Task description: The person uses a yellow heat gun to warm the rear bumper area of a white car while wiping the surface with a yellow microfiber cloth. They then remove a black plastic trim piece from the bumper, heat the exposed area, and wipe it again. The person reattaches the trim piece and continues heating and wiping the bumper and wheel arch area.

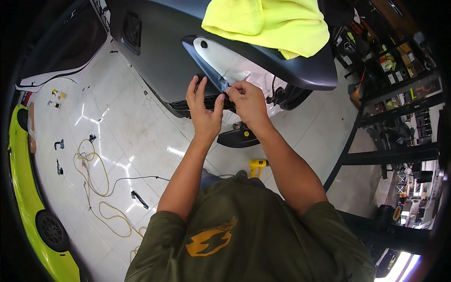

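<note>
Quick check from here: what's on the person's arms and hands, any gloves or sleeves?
No gloves: the left hand and right hand are bare, as are both forearms. Short olive-green T-shirt sleeves end above the elbows. No watch, rings or wristbands show.

The floor (141, 122) is glossy white tile, catching streaks of ceiling light. A yellow extension cord (96, 188) sprawls across it in loose loops at the person's left, with a thinner dark cable (141, 177) running off it toward the person's feet. A yellow heat gun (257, 165) stands on the tiles just in front of those feet, near a black curved trim piece (237, 137) lying flat. Small black clips and parts (59, 144) are scattered farther left, another dark piece (139, 199) beside the cord. A lime-green car (33, 211) is parked along the left edge, and a black steel rack (376, 155) stands on the right.
</note>
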A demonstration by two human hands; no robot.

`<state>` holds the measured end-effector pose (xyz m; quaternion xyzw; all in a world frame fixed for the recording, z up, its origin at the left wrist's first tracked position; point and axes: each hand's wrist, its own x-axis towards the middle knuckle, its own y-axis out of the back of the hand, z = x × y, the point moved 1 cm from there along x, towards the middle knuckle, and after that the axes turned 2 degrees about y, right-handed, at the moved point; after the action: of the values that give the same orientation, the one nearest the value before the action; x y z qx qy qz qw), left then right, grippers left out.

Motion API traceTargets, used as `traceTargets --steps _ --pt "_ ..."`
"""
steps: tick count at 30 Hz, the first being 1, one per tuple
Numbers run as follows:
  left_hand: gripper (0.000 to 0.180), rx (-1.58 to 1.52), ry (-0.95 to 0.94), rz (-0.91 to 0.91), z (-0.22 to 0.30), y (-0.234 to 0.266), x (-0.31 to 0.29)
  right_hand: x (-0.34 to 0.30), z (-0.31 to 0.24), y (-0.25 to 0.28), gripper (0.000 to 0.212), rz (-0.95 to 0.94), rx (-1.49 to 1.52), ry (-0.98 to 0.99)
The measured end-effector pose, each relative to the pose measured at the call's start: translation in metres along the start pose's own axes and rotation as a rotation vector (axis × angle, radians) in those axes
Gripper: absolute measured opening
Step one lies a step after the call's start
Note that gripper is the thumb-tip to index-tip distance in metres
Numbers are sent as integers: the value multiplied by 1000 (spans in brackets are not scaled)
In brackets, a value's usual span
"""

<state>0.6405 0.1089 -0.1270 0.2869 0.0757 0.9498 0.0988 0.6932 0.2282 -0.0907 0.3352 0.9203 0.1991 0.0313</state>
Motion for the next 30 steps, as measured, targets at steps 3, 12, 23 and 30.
traceTargets --steps 3,12,23,30 --pt "57 -23 23 13 -2 0 0 -4 -2 -1 23 93 -27 22" --pt "66 -70 108 39 0 -4 3 -8 -1 -2 17 200 -166 258" --pt "83 -183 198 -32 -6 -7 7 -7 4 -3 16 226 -295 343" --pt "89 -170 264 -94 -15 -8 6 -6 11 -10 12 314 -178 371"
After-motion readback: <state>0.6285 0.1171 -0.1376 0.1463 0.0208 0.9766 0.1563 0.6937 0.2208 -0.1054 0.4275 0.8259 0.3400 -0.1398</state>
